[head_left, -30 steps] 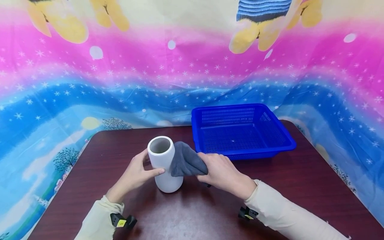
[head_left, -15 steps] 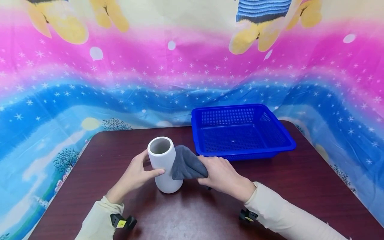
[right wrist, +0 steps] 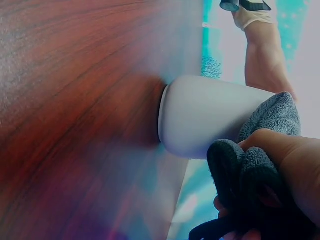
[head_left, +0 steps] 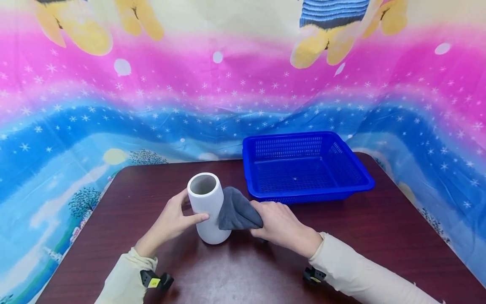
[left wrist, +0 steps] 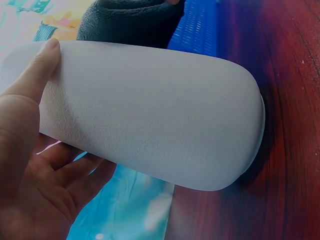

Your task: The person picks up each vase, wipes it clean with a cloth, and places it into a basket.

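A person steadies a white vase [head_left: 206,207] upright on a dark wooden bench [head_left: 379,228] while pressing a folded grey cloth [head_left: 237,211] against its right flank. The left hand [head_left: 171,221] curls around the vase's left side, thumb laid across the front and fingers wrapped behind, as the left wrist view confirms with the thumb [left wrist: 37,70] flat on the matte surface. The right hand [head_left: 279,221] is closed on the bunched cloth, which it holds in contact with the vase just below the neck; the right wrist view shows the cloth [right wrist: 272,117] gathered in that hand against the vase [right wrist: 205,115]. A blue mesh basket [head_left: 364,179] stands near the far right of the bench, apart from the vase, against a bright pink-and-blue patterned backdrop [head_left: 114,105]. To wipe well, the holding hand would likely need firm, even pressure low on the body so the tall, narrow vase does not tip toward the left under the cloth's push; keeping the cloth flat against the curve, and turning the vase rather than reaching round it, should cover the surface more evenly.
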Demonstrator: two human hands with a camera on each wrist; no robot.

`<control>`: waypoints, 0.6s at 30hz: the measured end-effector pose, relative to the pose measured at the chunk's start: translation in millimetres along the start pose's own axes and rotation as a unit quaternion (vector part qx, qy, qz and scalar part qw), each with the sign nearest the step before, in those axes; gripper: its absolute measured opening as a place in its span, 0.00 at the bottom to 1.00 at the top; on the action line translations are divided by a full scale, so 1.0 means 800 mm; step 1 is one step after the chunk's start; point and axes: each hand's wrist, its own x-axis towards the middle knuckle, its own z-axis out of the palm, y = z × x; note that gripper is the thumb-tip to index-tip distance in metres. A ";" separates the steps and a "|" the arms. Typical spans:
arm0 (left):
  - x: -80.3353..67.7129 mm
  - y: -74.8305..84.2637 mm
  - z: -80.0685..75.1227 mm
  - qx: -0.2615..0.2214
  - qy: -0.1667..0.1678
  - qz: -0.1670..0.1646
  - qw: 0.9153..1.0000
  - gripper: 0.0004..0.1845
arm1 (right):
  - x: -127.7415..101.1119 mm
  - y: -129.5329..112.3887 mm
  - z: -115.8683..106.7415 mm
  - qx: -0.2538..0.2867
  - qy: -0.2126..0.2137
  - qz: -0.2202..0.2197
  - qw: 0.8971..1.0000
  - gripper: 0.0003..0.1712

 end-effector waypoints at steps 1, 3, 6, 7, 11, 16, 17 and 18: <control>0.000 0.000 0.000 0.000 0.000 -0.001 1.000 0.37 | -0.001 0.000 0.001 0.001 -0.001 0.001 1.000 0.18; 0.000 0.000 0.000 0.001 0.000 -0.004 1.000 0.37 | -0.001 0.000 0.002 0.001 -0.003 0.003 1.000 0.19; 0.000 -0.001 0.001 0.002 0.000 -0.007 1.000 0.37 | -0.003 0.000 0.004 0.002 -0.004 0.004 1.000 0.19; 0.000 -0.001 0.001 0.002 0.000 -0.007 1.000 0.37 | -0.003 0.000 0.004 0.002 -0.005 0.004 1.000 0.19; 0.000 -0.002 0.002 0.003 -0.001 -0.003 1.000 0.36 | -0.005 0.000 0.008 0.007 -0.011 0.010 1.000 0.18; 0.000 -0.002 0.001 0.002 0.000 -0.003 1.000 0.36 | -0.007 0.000 0.012 0.014 -0.017 0.015 1.000 0.18; 0.000 -0.002 0.001 0.002 0.000 -0.003 1.000 0.36 | -0.007 0.000 0.013 0.013 -0.017 0.015 1.000 0.18; 0.000 -0.002 0.001 0.002 0.001 -0.002 1.000 0.36 | -0.007 0.001 0.014 0.012 -0.017 0.014 1.000 0.18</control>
